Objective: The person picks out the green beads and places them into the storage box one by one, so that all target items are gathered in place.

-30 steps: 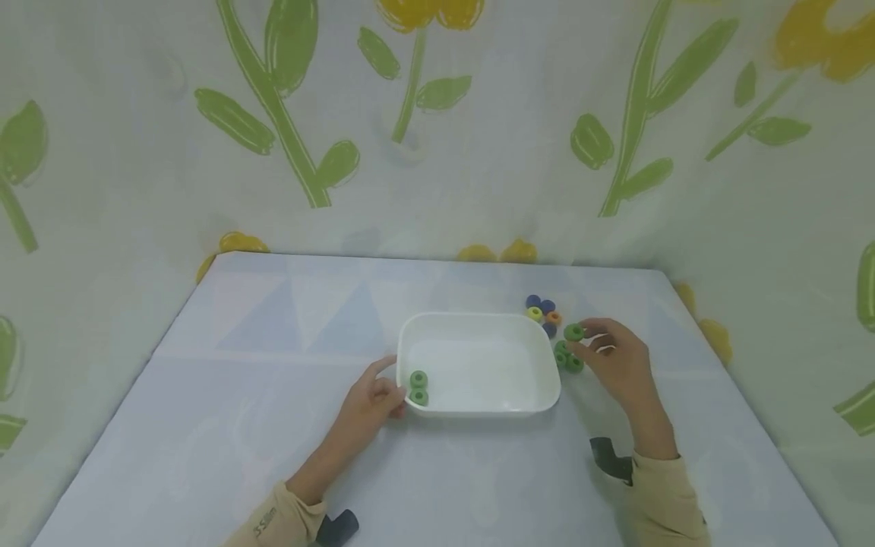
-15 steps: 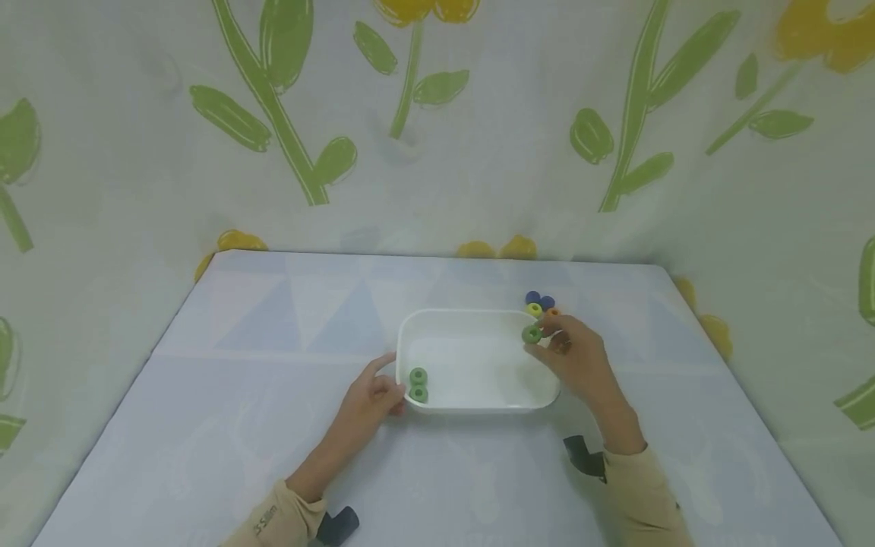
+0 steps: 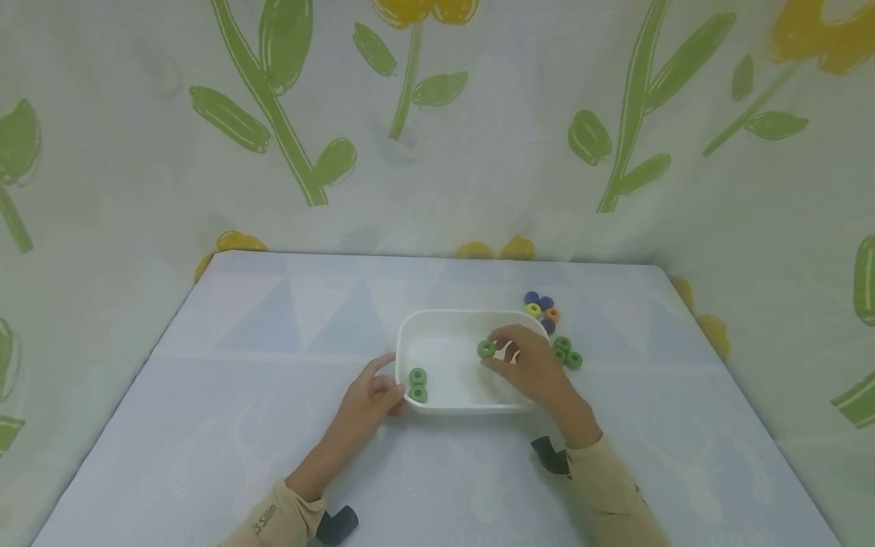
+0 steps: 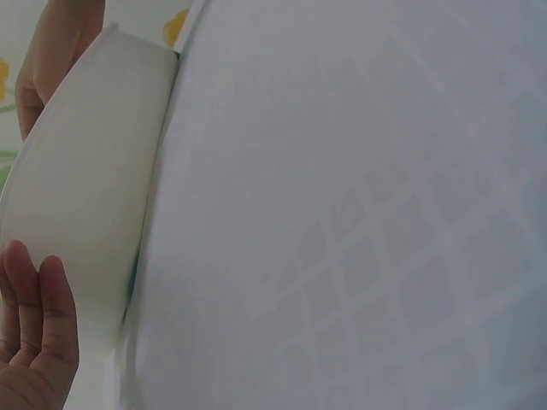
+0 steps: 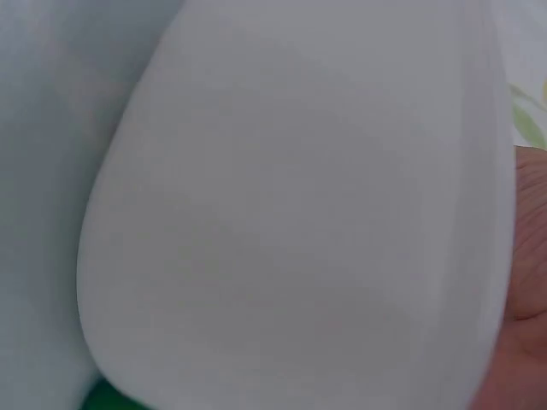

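Your right hand (image 3: 540,368) pinches a green bead (image 3: 486,349) between the tips of thumb and index finger, the gap between them closed down to the bead's width, and holds it over the interior of the white plastic tray (image 3: 443,346), a little right of its middle; you cannot tell from here just how far the bead is above the tray floor. Your left hand (image 3: 372,395) grips the tray at its near left corner, thumb at the rim and index finger reaching along the left side, while the left wrist view shows fingers against the outer wall. Inside that same corner, two green beads (image 3: 418,393) lie touching, one behind the other. Beyond the tray's right side, close to your right hand, three more green beads (image 3: 574,360) sit clustered on the table (image 3: 239,425). Just behind them, near the tray's far right corner, you have three blue beads (image 3: 545,303), a yellow bead (image 3: 532,310) and an orange bead (image 3: 552,314). Your right wrist view is mostly filled by the tray's outer wall, with a blurred green patch at the lower edge. Tan sleeves (image 3: 615,501) cover your forearms, and a floral backdrop (image 3: 492,152) hangs behind the table.
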The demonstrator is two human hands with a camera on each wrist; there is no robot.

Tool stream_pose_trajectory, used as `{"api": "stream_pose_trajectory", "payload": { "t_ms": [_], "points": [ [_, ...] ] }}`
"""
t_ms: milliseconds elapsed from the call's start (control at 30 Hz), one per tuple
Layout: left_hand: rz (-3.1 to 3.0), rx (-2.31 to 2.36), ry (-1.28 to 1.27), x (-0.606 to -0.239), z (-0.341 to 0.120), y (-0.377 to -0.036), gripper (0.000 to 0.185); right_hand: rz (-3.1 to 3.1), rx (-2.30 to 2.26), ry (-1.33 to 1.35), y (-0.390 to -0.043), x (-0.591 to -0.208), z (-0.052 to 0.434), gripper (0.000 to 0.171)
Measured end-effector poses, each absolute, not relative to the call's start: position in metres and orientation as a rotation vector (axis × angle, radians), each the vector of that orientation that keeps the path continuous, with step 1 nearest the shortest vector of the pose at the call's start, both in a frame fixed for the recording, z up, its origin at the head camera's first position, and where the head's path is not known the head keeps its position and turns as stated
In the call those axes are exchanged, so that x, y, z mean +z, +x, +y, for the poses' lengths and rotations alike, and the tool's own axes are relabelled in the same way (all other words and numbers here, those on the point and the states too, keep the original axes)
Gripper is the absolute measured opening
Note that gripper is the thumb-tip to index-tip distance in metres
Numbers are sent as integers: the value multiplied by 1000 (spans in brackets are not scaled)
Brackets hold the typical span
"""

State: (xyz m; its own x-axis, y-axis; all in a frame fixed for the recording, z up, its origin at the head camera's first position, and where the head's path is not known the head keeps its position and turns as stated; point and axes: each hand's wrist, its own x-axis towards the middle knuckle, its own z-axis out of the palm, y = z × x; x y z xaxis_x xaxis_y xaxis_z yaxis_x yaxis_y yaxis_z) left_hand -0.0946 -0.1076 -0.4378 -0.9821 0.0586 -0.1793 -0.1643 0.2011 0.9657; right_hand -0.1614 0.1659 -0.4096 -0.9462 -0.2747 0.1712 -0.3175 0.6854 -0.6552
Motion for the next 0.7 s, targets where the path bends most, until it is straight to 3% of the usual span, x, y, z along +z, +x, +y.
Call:
{"api": "stream_pose_trajectory", "payload": {
  "t_ms": [700],
  "points": [
    [2284,1893,-90,-439,-109,-95,59,-3162,929,631,-167,-423,115,15]
  ]
}}
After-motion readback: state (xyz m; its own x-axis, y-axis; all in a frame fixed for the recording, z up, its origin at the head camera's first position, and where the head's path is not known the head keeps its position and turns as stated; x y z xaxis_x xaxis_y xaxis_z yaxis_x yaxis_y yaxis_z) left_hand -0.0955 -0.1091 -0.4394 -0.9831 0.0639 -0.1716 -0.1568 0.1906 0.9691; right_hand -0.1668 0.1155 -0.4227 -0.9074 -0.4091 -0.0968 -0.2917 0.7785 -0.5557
